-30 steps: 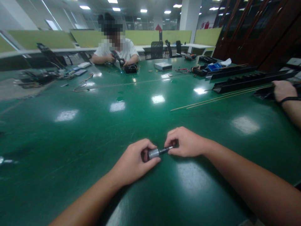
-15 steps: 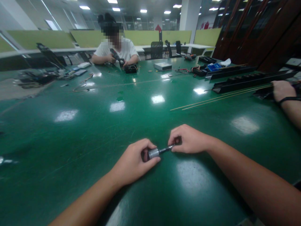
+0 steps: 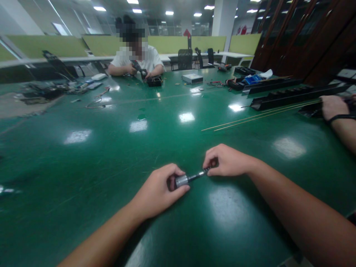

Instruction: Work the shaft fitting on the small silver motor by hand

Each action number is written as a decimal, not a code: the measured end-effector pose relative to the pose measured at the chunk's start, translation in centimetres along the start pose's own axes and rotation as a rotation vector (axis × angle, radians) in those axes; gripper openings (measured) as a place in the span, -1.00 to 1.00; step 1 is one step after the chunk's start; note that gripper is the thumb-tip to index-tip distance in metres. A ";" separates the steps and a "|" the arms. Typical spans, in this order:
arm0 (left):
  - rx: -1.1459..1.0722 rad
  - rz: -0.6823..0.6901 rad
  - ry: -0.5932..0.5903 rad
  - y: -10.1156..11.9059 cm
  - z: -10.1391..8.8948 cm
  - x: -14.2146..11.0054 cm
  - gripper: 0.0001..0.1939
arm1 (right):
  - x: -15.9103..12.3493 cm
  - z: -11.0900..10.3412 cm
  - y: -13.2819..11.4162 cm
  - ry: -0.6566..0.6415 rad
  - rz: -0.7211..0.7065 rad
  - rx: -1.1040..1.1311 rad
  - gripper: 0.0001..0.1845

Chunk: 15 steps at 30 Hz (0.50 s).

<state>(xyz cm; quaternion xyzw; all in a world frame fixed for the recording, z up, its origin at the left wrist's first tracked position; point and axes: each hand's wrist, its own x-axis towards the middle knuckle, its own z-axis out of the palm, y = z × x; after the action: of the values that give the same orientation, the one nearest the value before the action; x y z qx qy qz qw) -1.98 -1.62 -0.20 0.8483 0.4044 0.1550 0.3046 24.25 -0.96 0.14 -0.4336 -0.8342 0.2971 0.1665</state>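
Note:
My left hand (image 3: 158,191) is curled round a small silver metal cylinder (image 3: 181,181), resting low on the green table (image 3: 116,148). A thin dark shaft (image 3: 198,174) sticks out of the cylinder toward the right. My right hand (image 3: 226,161) pinches the far end of that shaft with its fingertips. Both hands sit close together near the table's front edge. What lies inside my left fist is hidden.
Two long thin brass rods (image 3: 250,118) lie across the table to the right, near long black rails (image 3: 292,95). Another person's hand (image 3: 333,107) with a black wristband rests at the right edge. A seated person (image 3: 136,59) works at the far side among tools and cables (image 3: 96,101).
My right hand has slid up and to the right along the shaft, leaving more of the dark shaft showing. My left hand and the cylinder stayed put.

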 end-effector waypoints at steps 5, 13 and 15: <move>0.004 0.010 0.005 0.1 -0.3 -0.3 -0.77 | -0.1 -0.2 -0.2 -0.021 0.027 0.033 -0.84; 0.016 0.008 0.010 0.4 -0.1 0.3 -0.78 | 0.3 0.4 -0.5 -0.024 -0.020 0.089 -0.83; 0.017 0.029 0.017 0.5 0.0 0.7 -0.78 | 0.6 1.0 -0.7 0.002 -0.067 0.087 -0.83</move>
<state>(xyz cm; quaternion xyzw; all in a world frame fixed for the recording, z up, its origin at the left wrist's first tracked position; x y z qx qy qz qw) -1.25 -1.36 0.10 0.8552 0.3962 0.1632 0.2915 22.93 -1.17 -0.20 -0.3980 -0.8344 0.3269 0.1961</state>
